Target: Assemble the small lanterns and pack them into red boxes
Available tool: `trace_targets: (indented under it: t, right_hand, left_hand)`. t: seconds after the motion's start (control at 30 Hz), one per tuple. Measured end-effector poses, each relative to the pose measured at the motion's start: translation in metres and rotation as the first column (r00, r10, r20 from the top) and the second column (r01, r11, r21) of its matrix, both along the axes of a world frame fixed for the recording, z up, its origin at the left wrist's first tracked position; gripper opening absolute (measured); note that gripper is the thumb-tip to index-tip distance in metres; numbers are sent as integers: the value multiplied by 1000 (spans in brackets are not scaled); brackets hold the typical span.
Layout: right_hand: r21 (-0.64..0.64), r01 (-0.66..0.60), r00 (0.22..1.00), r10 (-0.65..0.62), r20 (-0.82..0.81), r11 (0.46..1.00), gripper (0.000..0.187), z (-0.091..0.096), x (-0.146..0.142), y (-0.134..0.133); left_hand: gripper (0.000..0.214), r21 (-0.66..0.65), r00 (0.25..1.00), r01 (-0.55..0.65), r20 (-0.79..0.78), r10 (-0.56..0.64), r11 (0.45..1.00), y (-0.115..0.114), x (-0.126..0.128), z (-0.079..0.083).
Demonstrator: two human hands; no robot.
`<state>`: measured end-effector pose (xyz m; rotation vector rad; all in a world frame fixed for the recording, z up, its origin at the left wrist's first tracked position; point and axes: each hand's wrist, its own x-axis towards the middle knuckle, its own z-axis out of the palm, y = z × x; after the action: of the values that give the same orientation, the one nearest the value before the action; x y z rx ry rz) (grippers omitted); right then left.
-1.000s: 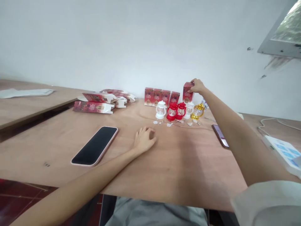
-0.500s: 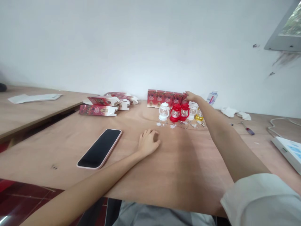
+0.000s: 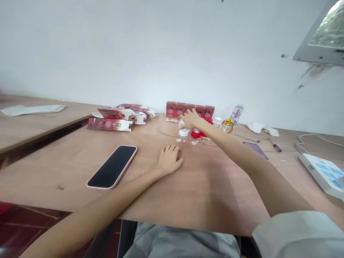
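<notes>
My right hand (image 3: 191, 119) reaches across the table to the leftmost white mini lantern (image 3: 184, 132). Its fingers are apart over the lantern's top and partly hide it; whether they touch it I cannot tell. Close beside stands a red lantern (image 3: 196, 134), with another red one mostly behind my forearm. Further right are a second white lantern (image 3: 217, 122) and a gold-topped lantern (image 3: 228, 125). Behind them is a row of several red printed boxes (image 3: 171, 111) against the wall. My left hand (image 3: 170, 160) rests on the tabletop, fingers spread, holding nothing.
A phone (image 3: 112, 167) lies left of my left hand. Unfolded red cartons (image 3: 109, 124) are piled at the back left. Small loose parts (image 3: 194, 142) lie before the lanterns. To the right are a screwdriver (image 3: 276, 147), crumpled tissue (image 3: 255, 127) and a white box (image 3: 322, 172).
My right hand has moved left and nearer, from the right end of the box row to the leftmost white lantern. The left hand stays put. The view has shifted slightly right.
</notes>
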<state>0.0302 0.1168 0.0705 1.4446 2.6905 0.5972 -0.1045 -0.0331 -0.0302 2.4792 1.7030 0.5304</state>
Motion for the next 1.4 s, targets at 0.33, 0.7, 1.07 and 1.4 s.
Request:
trace_targets:
  t: [0.33, 0.7, 1.07, 1.4]
  right_hand:
    - [224, -37, 780, 169, -603, 974, 25, 20, 60, -30]
    - [-53, -62, -283, -69, -957, 997, 50, -88, 91, -126]
    - [-204, -352, -383, -339, -859, 914, 55, -115, 58, -151]
    - [-196, -381, -305, -323, -896, 904, 52, -118, 58, -152]
  left_hand:
    - [31, 103, 999, 31, -27, -28, 994, 66, 2, 14]
    - [17, 84, 920, 143, -378, -101, 986, 118, 12, 38]
    - [21, 146, 863, 211, -492, -115, 966, 123, 21, 30]
    - [21, 85, 853, 246, -493, -173, 966, 135, 20, 29]
